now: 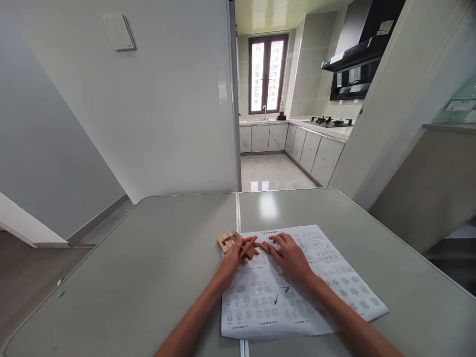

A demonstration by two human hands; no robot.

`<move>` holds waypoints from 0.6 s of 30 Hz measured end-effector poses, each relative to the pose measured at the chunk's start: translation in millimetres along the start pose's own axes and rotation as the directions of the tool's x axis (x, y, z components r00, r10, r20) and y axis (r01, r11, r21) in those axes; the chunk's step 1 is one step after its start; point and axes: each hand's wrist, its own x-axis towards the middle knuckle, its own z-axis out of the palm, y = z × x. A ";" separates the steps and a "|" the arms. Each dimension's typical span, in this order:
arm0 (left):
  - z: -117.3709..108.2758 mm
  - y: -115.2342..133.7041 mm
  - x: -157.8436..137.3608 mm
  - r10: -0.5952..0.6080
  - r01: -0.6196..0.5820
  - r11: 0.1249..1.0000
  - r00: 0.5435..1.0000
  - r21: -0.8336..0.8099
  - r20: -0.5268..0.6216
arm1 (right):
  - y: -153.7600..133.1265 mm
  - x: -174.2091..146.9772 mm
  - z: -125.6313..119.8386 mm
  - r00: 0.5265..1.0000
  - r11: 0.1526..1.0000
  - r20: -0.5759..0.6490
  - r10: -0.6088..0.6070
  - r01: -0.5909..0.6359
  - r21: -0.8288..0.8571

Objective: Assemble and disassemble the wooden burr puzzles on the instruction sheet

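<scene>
My left hand (235,254) is closed around brown wooden puzzle pieces (248,247), one of them a slim bar slanting up to the right. Behind its fingers, a flat lattice of pale wooden blocks (225,241) lies at the top left corner of the printed sheet. A small brown wooden piece (265,246) sits at the thumb and fingertips of my right hand (292,256), which appears to pinch it; the exact contact is hard to see. Both hands are over a large white paper sheet (260,325) printed with rows of small diagrams and a few dark pen marks.
The sheet lies on a grey-green table (148,277) with a pale seam down its middle. A small teal scrap (60,294) is near the left edge. Past the far edge stand a white wall (178,99) and a doorway to a kitchen with white cabinets (303,148).
</scene>
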 end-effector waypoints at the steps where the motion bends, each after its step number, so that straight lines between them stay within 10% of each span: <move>1: 0.4 -0.5 0.6 0.001 -0.002 0.999 1.000 -0.052 -0.009 | -3.3 -0.5 -0.1 0.999 0.999 -0.039 -0.028 0.029 0.040; 18: 22.4 -14.2 -5.4 -0.034 0.042 0.994 0.996 -0.097 0.085 | -46.3 -11.2 19.3 0.968 0.969 -0.134 -0.213 0.227 0.094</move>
